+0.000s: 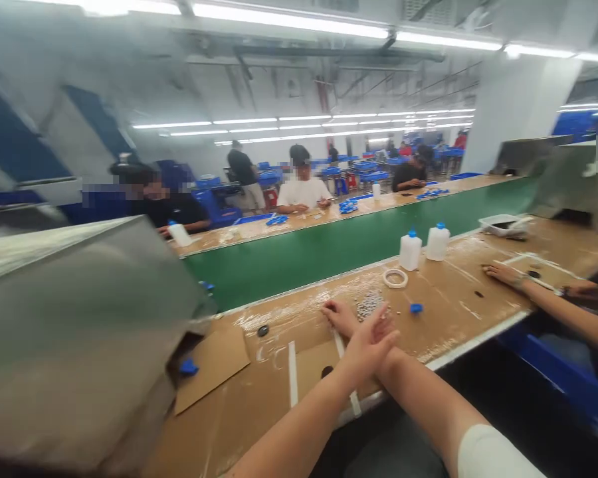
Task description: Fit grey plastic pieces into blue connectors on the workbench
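My arms are crossed over the cardboard-covered bench [458, 299]. My left hand [373, 340] lies across my right wrist with its fingers spread and holds nothing. My right hand [337, 315] rests palm down on the bench, and I see nothing in it. Right beside its fingers lies a heap of small grey parts [369, 304]. A loose blue cap [416, 308] lies just right of the heap, and a white tape roll [395, 277] lies behind it. Two white bottles with blue caps [410, 250] [437, 242] stand further back.
A big grey metal box [74, 332] fills the left. A cardboard sheet [214, 364], a blue cap [189, 366] and a black disc [263, 330] lie near it. A green conveyor belt [329, 249] runs behind the bench. A co-worker's hand [503, 272] rests at right, near a white tray [503, 224].
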`<state>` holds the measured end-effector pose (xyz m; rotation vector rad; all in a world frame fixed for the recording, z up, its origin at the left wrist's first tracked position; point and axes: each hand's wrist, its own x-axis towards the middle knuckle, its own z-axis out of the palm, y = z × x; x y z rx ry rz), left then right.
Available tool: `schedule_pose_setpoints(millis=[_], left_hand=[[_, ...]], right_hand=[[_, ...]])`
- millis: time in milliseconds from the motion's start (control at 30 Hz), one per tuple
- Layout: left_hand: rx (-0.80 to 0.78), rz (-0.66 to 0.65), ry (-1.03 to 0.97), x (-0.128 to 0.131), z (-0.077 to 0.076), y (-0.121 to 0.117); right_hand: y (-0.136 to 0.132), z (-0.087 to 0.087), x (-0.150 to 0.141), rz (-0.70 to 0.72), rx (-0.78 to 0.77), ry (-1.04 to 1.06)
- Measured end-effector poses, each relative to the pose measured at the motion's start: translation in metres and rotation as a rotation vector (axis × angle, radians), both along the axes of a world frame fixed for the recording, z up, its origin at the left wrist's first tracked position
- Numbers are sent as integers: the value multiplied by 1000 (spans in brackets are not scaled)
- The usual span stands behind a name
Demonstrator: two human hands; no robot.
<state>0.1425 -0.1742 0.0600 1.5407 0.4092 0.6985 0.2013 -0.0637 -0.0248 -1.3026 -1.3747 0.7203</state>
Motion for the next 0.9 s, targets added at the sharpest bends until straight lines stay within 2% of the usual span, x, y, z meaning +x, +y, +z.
schedule_pose_setpoints(millis=[133, 233, 300, 400, 500, 700, 800, 900], left_hand=[[251, -2, 125, -56, -12, -5], [302, 133, 255, -97, -12, 6], [328, 256, 339, -119, -10, 28], [405, 469, 451, -145, -9, 80], [445, 694, 628, -161, -13, 148], [412, 1031, 850, -191, -28, 281], [363, 1224, 967, -209, -36, 333], [311, 1344, 1065, -226, -43, 375]], right_hand=[[5, -8, 3, 57, 22, 37], [12, -18, 5, 87, 34, 51], [13, -21, 5, 93, 26, 50], [12, -20, 5, 89, -1, 46], [11, -18, 5, 85, -31, 50], [10, -18, 4, 115, -74, 97], [9, -18, 3, 116, -89, 104], [8, -18, 3, 119, -103, 101]])
